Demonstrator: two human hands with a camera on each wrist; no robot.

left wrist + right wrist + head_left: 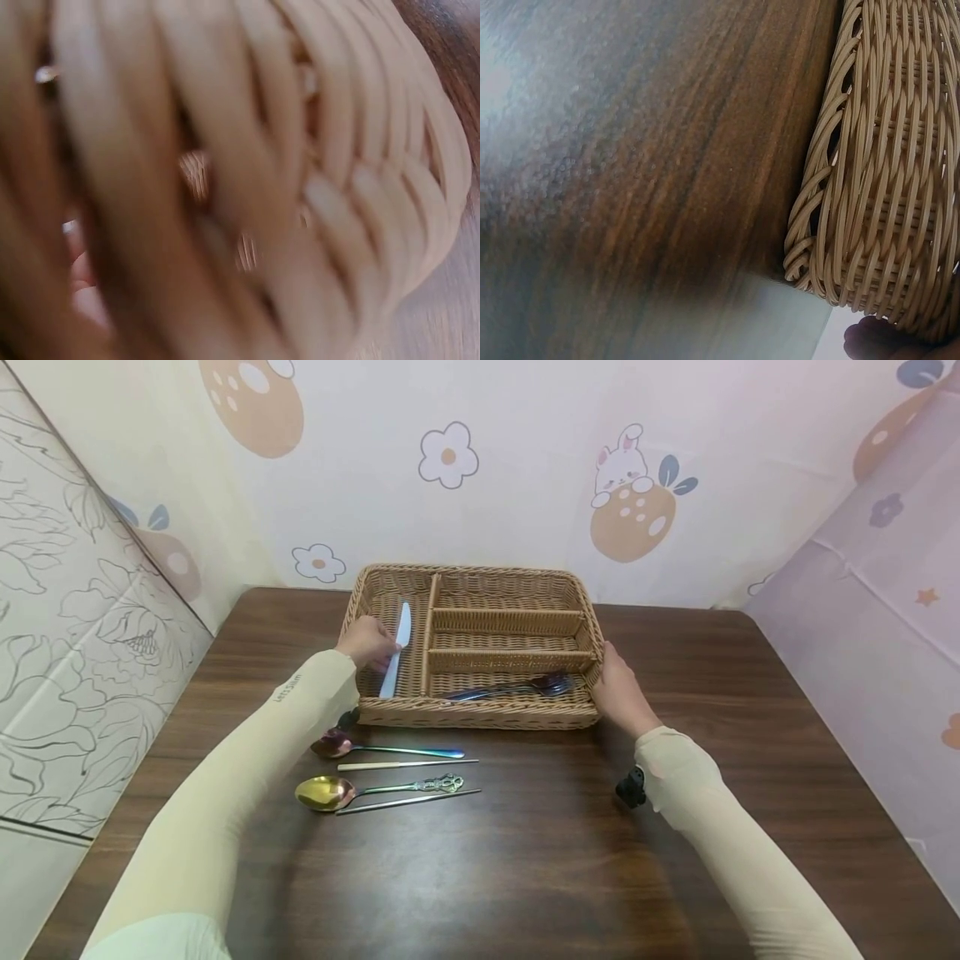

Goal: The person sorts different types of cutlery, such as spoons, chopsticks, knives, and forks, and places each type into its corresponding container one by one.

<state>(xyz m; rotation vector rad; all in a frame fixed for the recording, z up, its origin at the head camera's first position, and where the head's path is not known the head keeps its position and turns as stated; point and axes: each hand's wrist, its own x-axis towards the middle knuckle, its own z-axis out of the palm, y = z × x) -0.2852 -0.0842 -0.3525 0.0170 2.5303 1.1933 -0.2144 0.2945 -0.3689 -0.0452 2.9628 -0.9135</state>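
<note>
A light-coloured table knife [403,625] lies slantwise at the left compartment of the wicker basket [480,717]. My left hand [369,643] reaches over the basket's left rim and pinches the knife near its middle. In the left wrist view, blurred wicker fills most of the picture, with a bit of finger [88,304] showing through a gap. My right hand [624,692] holds the basket's right end. In the right wrist view, dark fingers [885,341] show at the wicker wall's lower edge. A dark fork [551,683] lies in the front compartment with other slim handles.
In front of the basket lie a dark reddish spoon [408,751], a pale-ended chopstick [375,766], a gold spoon [325,793] with an ornate handle, and a metal chopstick [408,802]. The brown table [525,877] meets a patterned curtain [517,502] behind.
</note>
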